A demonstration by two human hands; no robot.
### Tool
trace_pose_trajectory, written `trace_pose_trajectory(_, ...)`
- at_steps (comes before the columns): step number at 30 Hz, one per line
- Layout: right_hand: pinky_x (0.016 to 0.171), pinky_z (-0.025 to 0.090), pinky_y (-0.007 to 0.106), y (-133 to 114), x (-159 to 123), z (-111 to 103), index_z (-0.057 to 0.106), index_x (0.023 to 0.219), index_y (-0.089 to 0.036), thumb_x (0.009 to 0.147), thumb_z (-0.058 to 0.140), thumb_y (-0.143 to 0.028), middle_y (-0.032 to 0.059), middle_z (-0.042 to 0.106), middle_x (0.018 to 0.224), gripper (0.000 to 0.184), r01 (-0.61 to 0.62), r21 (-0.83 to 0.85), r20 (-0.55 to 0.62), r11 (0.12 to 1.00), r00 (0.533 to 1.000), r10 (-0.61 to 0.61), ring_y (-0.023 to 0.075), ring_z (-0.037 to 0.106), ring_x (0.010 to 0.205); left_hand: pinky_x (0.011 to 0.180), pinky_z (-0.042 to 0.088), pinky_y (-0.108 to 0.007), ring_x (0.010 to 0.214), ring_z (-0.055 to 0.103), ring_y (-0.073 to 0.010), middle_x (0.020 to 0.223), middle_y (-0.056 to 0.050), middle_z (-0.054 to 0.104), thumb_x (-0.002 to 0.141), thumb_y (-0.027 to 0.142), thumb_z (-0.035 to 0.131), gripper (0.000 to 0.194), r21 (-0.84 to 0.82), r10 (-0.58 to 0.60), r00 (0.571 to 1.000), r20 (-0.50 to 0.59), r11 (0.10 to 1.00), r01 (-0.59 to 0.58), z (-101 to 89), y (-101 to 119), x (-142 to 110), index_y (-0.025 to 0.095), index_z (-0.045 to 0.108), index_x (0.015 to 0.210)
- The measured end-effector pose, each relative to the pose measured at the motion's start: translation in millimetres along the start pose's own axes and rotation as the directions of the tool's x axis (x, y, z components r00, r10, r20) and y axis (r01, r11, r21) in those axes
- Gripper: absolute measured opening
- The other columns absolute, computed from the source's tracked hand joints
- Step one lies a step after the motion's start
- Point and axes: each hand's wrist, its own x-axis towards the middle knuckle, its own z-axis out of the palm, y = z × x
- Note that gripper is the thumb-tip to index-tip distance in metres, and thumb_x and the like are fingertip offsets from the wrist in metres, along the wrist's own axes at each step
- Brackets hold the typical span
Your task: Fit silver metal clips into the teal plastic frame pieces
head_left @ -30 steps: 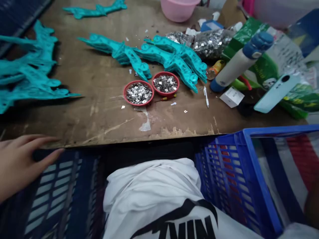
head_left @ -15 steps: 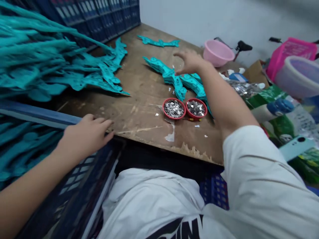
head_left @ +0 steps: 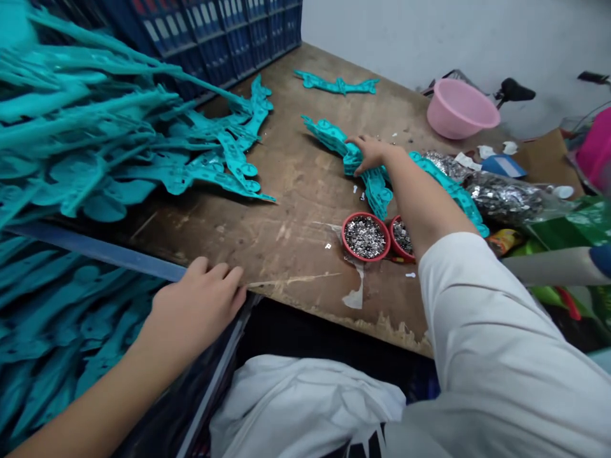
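Teal strips (head_left: 377,191) under right hand's (head_left: 372,152) curled fingers, grip unclear; left hand (head_left: 198,308) open on table edge (head_left: 315,312), seven o'clock.

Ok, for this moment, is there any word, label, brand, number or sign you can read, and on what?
No text can be read clearly in this view.
Green printed plastic bag: printing cut off by the frame, unreadable.
Small orange-yellow packet: print too small and blurred to read.
White cloth garment: black print cut off at the bottom edge, unreadable.
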Motion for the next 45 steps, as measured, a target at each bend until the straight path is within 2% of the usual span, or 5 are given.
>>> trace_pose_trajectory(17,0.124,0.066,0.064,16.7,43.1,17.3,0.085,0.154,-0.025,0.096,0.095,-0.087,0.0161,0.09,0.145,0.085,0.15,0.009,0.046,0.989,0.988,-0.15,0.0495,0.083,0.144,0.067,0.039,-0.049,0.107,0.068,-0.0451,0.105,-0.015,0.085,0.127,0.032,0.032,0.06,0.005,0.112,0.942,-0.316,0.993,-0.117,35.9,-13.2,-9.1,0.029,0.077,0.087)
trace_pose_trajectory(27,0.13,0.065,0.062,-3.7,23.7,12.8,0.08,0.166,-0.024,0.099,0.103,-0.062,0.0149,0.085,0.16,0.08,0.145,-0.044,0.09,0.988,0.986,-0.14,0.0487,0.079,0.151,0.071,0.045,-0.048,0.111,0.072,-0.0442,0.102,-0.015,0.083,0.123,0.024,0.039,0.052,0.046,0.065,0.994,-0.083,0.997,-0.062,14.5,-9.4,-2.8,0.028,0.086,0.1)
trace_pose_trajectory(31,0.131,0.065,0.055,-15.3,0.7,-28.6,0.077,0.173,-0.022,0.109,0.1,-0.041,0.0138,0.085,0.159,0.07,0.083,-0.085,0.021,0.993,0.996,-0.082,0.0429,0.08,0.15,0.072,0.047,-0.046,0.114,0.074,-0.0429,0.108,-0.015,0.085,0.123,0.024,0.04,0.052,0.022,0.042,0.999,0.006,0.999,-0.042,3.2,-7.2,2.0,0.025,0.09,0.111)
trace_pose_trajectory(37,0.147,0.048,0.062,-17.0,-64.6,-150.3,0.067,0.184,-0.015,0.117,0.094,-0.024,0.0254,0.052,0.187,0.073,-0.02,-0.104,-0.327,0.994,0.945,-0.015,0.0493,0.059,0.174,0.076,0.051,-0.044,0.12,0.078,-0.043,0.113,-0.016,0.087,0.125,0.024,0.039,0.053,0.061,0.052,0.997,0.049,0.997,-0.055,-11.6,-1.2,5.9,0.021,0.091,0.115)
trace_pose_trajectory(45,0.144,0.051,0.074,-31.9,-248.2,-225.9,0.071,0.181,-0.019,0.11,0.093,-0.028,0.0191,0.051,0.184,0.075,-0.121,-0.323,-0.449,0.939,0.893,-0.04,0.0555,0.06,0.171,0.096,0.066,-0.055,0.103,0.082,-0.0413,0.113,-0.018,0.092,0.115,0.013,0.045,0.048,-0.094,0.173,0.969,-0.179,0.977,-0.191,28.5,-34.3,18.8,0.019,0.093,0.107)
